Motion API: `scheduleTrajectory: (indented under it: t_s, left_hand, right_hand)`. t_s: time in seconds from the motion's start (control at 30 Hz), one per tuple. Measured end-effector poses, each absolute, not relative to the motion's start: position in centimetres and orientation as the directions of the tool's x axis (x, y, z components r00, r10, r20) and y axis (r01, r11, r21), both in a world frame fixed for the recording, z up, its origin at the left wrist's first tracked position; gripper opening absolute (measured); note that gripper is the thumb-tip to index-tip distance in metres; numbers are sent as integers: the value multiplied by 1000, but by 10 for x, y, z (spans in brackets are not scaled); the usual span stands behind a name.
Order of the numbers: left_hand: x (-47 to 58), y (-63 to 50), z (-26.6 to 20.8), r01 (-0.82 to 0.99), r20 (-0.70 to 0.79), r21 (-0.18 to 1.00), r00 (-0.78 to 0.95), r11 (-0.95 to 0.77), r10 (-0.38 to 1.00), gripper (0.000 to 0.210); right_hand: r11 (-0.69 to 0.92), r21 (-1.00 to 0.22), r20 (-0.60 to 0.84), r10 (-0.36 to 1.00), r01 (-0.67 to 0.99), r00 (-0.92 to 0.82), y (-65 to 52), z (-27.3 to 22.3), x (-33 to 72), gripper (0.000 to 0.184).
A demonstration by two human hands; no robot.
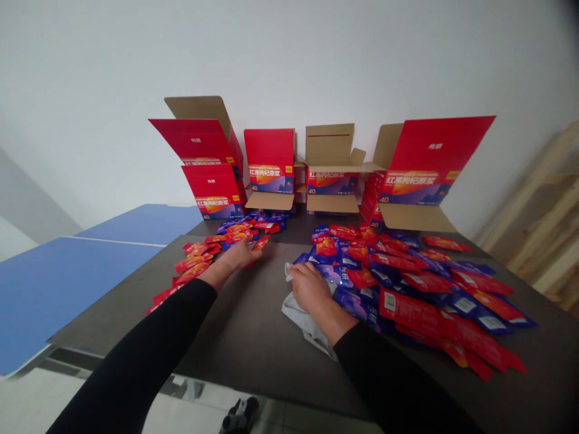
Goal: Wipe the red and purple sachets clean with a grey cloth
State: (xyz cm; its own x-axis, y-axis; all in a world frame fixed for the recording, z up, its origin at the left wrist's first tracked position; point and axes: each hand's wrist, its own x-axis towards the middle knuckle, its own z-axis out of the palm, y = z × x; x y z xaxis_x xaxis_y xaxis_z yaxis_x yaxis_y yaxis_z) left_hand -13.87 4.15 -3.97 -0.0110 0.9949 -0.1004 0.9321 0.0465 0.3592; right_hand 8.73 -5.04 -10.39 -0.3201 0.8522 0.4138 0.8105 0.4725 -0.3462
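Holding out the left hand [237, 256] over the dark surface [235, 307], with fingers curled at a small red packet [261, 242]; cannot tell about a firm grip, with the fingertips partly hidden from above. Visible of that packet just beyond the hand: a thin, glossy pouch, red with an orange patch, tilted. Beside it on the left, a loose, overlapping row of red packets [192, 263] along the surface, with blue ones mixed in toward the far end. Clutching with the right hand [312, 288] a grey cloth [304, 316], pale, soft and crumpled, bunched at the clasping fingers and spread in creases below the palm toward the near edge. Immediately to the right of the cloth, a broad heap of red and blue packets [398, 262], flat, shiny and overlapping at all angles, some with white barcode panels. Behind everything, near the white wall [289, 54], several open red cartons [270, 147] with plain brown inner flaps and a purple-and-orange printed band.
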Motion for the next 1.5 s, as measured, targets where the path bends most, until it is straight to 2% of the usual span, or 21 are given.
scheduleTrajectory:
  t_s: [0.03, 0.07, 0.1, 0.13, 0.17, 0.2, 0.27, 0.33, 0.43, 0.57, 0.73, 0.8, 0.87, 1.07, 1.3, 1.4, 1.5]
  left_hand:
    - [-132, 33, -41, 848, -111, 528, 18, 44, 994, 60]
    - [-126, 23, -43, 653, -130, 755, 52, 65, 990, 54]
    - [-119, 13, -46, 354, -162, 928, 98, 118, 982, 49]
    - [-113, 4, -48, 57, -199, 980, 154, 192, 968, 46]
    - [-107, -5, -51, -182, -227, 947, 205, 265, 952, 43]
    - [-102, -13, -54, -340, -246, 883, 255, 325, 935, 41]
    - [-94, -24, -59, -502, -258, 767, 327, 398, 909, 40]
    - [-91, -29, -63, -574, -236, 704, 366, 418, 900, 42]
    - [-89, -30, -68, -629, -190, 650, 407, 425, 893, 42]
    - [-88, -27, -72, -625, -180, 620, 475, 474, 861, 45]
    - [-86, -24, -73, -564, -178, 633, 560, 530, 809, 56]
    - [-85, -24, -73, -547, -168, 652, 570, 525, 804, 57]
    - [-84, -23, -74, -504, -179, 679, 592, 534, 786, 58]
    - [-82, -23, -81, -349, -252, 765, 611, 541, 751, 55]
    - [-80, -21, -84, -495, -234, 634, 610, 595, 757, 33]
    - [-81, -21, -86, -453, -244, 644, 643, 617, 726, 29]
    - [-84, -20, -89, -382, -259, 686, 668, 620, 698, 35]
  right_hand:
    - [480, -348, 430, 845, 805, -318, -50, -105, 88, 35]
    - [488, -352, 450, 837, 798, -313, -50, -105, 88, 35]
    - [495, -359, 473, 827, 791, -303, -49, -106, 88, 35]
    - [497, -370, 498, 819, 785, -285, -49, -106, 88, 36]
    - [495, -382, 520, 813, 781, -261, -49, -107, 88, 37]
    - [487, -397, 541, 809, 778, -231, -49, -107, 88, 38]
    - [480, -426, 586, 792, 767, -170, -49, -107, 88, 41]
    - [506, -441, 644, 753, 742, -131, -49, -107, 88, 43]
    - [595, -399, 735, 663, 697, -145, -50, -108, 88, 46]
    - [749, -240, 796, 516, 618, -316, -54, -111, 88, 44]
    - [884, -75, 713, 372, 462, -595, -64, -105, 88, 39]
    - [921, -45, 659, 319, 388, -681, -65, -102, 88, 36]
    - [919, -42, 619, 331, 391, -712, -64, -101, 88, 36]
    - [865, -93, 596, 444, 492, -669, -57, -106, 91, 38]
    - [778, -126, 693, 513, 615, -507, -47, -106, 101, 35]
    - [704, -172, 730, 561, 689, -390, -44, -106, 106, 38]
    - [632, -232, 747, 603, 739, -281, -42, -106, 109, 43]
